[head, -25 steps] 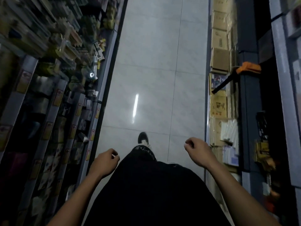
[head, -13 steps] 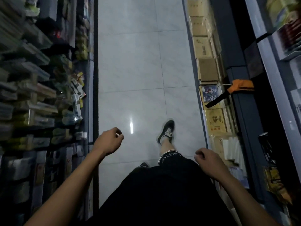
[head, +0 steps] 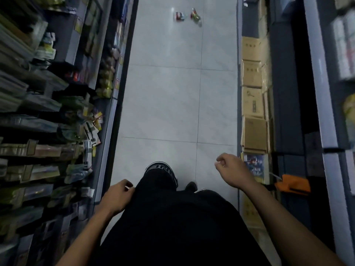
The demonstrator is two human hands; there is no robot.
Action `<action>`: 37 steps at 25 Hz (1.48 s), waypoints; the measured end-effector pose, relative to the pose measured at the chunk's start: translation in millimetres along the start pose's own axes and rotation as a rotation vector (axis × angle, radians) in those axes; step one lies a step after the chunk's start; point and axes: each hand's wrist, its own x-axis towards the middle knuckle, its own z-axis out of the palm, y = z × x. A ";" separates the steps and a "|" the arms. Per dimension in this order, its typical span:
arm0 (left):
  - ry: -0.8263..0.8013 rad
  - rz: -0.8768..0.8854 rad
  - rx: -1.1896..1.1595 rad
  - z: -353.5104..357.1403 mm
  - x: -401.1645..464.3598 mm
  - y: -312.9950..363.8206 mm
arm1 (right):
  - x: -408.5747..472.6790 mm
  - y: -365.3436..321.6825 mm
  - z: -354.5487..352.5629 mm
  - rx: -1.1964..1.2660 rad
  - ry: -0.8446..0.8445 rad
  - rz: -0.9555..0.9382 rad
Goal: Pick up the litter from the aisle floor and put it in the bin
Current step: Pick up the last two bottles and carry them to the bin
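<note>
Nearest: left hand [head: 117, 196] hangs by the black shorts [head: 172, 217], fingers loosely curled, nothing visible in its grip. Right hand [head: 233, 169] is raised a bit further out, fingers half-curled, thumb and forefinger nearly touching; grip looks empty too, though anything tiny pinched there would be too small to tell.

One shoe [head: 191, 186] peeks out below the shorts on the tiled aisle floor [head: 159, 104]. Shelves [head: 48, 121] of packaged goods line the left side; cardboard boxes [head: 251, 104] are stacked along the right, with an orange tool [head: 292, 184] just beside the right forearm.

Floor between the feet and the far end is bare tile.

Far end: litter [head: 187, 16] lies on the floor, well apart from the person. Looks like two small colourful wrappers or packets just beside each other; blurred, can't tell exactly what.

No bin in view.

Progress judgement: early. Nothing picked up, nothing binned. Current step reads as the walk-up to the litter. Left to do: close the gap, bend and grasp both pieces, locate the bin, drop them in.
</note>
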 end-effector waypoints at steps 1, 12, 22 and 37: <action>-0.005 -0.026 -0.023 -11.7 15.4 8.0 | 30.0 -14.5 -18.9 -0.011 -0.002 -0.010; -0.024 0.074 0.006 -233.6 261.6 162.4 | 250.2 -134.2 -155.4 -0.016 0.019 0.067; 0.110 0.214 0.147 -407.0 459.7 391.1 | 415.3 -148.7 -284.1 0.125 0.082 0.163; 0.065 0.004 0.018 -501.6 594.1 588.8 | 765.0 -226.3 -580.5 -0.034 0.041 -0.063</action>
